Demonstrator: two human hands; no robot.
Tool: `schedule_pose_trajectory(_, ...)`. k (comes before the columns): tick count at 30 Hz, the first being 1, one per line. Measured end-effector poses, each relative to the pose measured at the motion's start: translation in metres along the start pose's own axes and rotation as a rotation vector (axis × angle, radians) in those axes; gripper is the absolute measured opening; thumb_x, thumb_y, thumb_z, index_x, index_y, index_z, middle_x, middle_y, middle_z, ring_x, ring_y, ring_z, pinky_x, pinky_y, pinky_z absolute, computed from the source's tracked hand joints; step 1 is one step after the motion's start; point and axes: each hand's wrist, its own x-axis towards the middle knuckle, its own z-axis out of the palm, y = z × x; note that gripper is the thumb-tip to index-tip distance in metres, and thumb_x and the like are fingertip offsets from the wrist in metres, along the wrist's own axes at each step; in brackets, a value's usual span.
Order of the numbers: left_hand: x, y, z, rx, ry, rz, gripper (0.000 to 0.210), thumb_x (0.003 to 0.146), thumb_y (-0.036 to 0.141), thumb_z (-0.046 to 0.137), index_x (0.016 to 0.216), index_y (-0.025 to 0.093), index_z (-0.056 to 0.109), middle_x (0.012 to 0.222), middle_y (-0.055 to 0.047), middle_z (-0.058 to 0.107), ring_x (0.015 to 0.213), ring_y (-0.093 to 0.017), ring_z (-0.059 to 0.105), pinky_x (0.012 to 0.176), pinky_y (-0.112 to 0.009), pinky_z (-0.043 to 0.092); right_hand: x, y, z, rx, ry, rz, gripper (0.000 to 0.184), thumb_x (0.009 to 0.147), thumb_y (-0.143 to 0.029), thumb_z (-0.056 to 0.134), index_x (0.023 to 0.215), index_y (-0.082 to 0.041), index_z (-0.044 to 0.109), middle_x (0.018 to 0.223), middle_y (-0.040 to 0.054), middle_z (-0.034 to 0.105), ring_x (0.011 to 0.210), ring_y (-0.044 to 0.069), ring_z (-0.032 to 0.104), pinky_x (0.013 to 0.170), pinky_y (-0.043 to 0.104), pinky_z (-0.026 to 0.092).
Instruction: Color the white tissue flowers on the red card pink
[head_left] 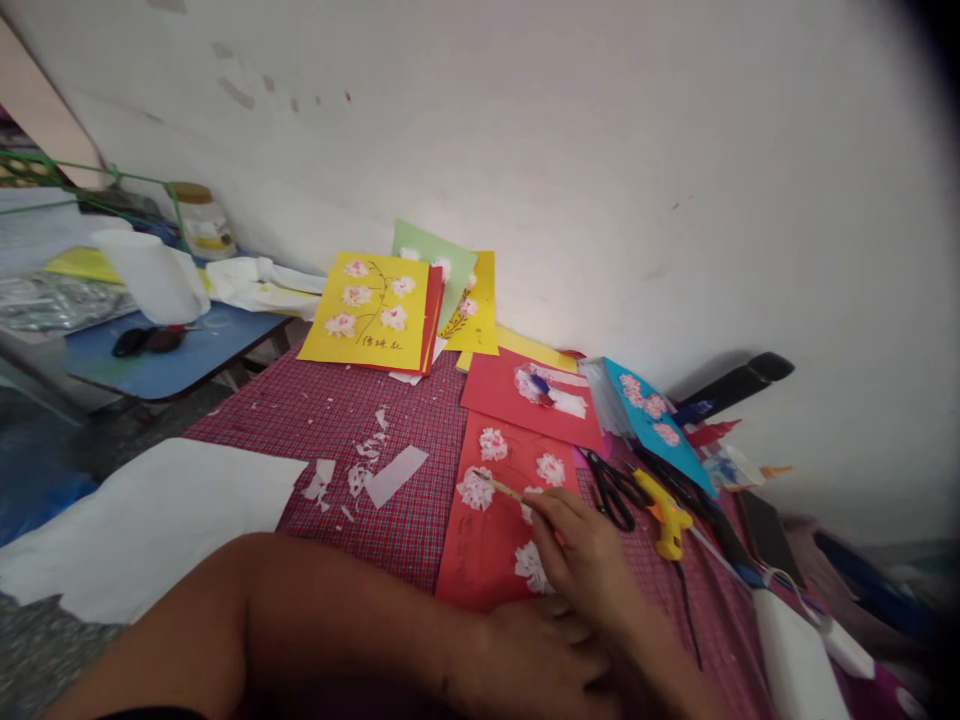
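From where I stand, the left hand point(536, 655) lies nearest, by the lower edge of a red card point(504, 522), fingers loosely bent; I cannot tell whether it grips anything. Just beyond, the right hand point(581, 540) pinches a thin stick point(504, 488) between thumb and fingers, its tip at a white flower point(477, 492) on the card's left side. The card lies flat on the bench point(262, 410), which wears a checked cloth. Left of it are paper scraps point(360, 475); to the right, black scissors point(615, 502) and a yellow glue gun point(664, 512). A second red card point(495, 385) overlaps the first one's far end. Farther back, a yellow card point(390, 312) with five flowers leans before a green card point(452, 255). Off left, a white jug point(154, 275) stands on a blue table point(199, 352), with a lidded jar point(204, 222) beyond, near the pale wall point(570, 150).
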Motion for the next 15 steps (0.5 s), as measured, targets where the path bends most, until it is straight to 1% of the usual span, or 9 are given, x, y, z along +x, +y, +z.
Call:
schedule_pose_trajectory(2, 0.000, -0.001, 0.000, 0.003, 0.031, 0.086, 0.027, 0.101, 0.033, 0.052, 0.112, 0.023, 0.074, 0.111, -0.007, 0.071, 0.102, -0.023, 0.067, 0.092, -0.037, 0.051, 0.002, 0.000, -0.001, -0.013, 0.010, 0.015, 0.027, 0.102, -0.012, 0.052, 0.119, -0.021, 0.070, 0.098, 0.0081, 0.074, 0.084, 0.020, 0.072, 0.076, 0.034, 0.061)
schedule_pose_trajectory(3, 0.000, -0.002, 0.000, -0.002, 0.037, 0.102, 0.029, 0.101, 0.032, 0.051, 0.113, 0.021, 0.074, 0.110, -0.008, 0.071, 0.101, -0.025, 0.067, 0.090, -0.039, 0.051, 0.003, 0.000, -0.002, -0.018, 0.009, 0.013, 0.026, 0.102, -0.013, 0.052, 0.118, -0.021, 0.070, 0.096, 0.0076, 0.073, 0.083, 0.020, 0.072, 0.074, 0.034, 0.060)
schedule_pose_trajectory(7, -0.001, -0.003, 0.004, -0.016, 0.029, 0.090, 0.030, 0.101, 0.033, 0.050, 0.116, 0.023, 0.074, 0.113, -0.008, 0.070, 0.106, -0.026, 0.067, 0.089, -0.038, 0.052, 0.008, 0.001, -0.005, -0.011, -0.033, -0.016, 0.024, 0.101, -0.012, 0.052, 0.115, -0.021, 0.070, 0.093, 0.0068, 0.073, 0.080, 0.020, 0.071, 0.071, 0.032, 0.059)
schedule_pose_trajectory(11, -0.004, -0.002, 0.012, 0.015, 0.050, 0.086, 0.031, 0.100, 0.033, 0.052, 0.121, 0.027, 0.074, 0.118, -0.008, 0.068, 0.109, -0.025, 0.066, 0.091, -0.038, 0.051, 0.011, 0.006, -0.007, -0.022, -0.092, -0.022, 0.025, 0.101, -0.013, 0.051, 0.113, -0.021, 0.071, 0.092, 0.0067, 0.073, 0.077, 0.019, 0.071, 0.068, 0.030, 0.057)
schedule_pose_trajectory(15, -0.004, -0.001, 0.021, 0.059, 0.065, 0.075, 0.032, 0.098, 0.033, 0.054, 0.121, 0.030, 0.076, 0.123, -0.006, 0.068, 0.111, -0.025, 0.066, 0.089, -0.036, 0.051, 0.016, 0.011, -0.011, -0.057, -0.093, -0.011, 0.025, 0.101, -0.014, 0.051, 0.113, -0.021, 0.072, 0.092, 0.0075, 0.073, 0.079, 0.020, 0.072, 0.073, 0.031, 0.058)
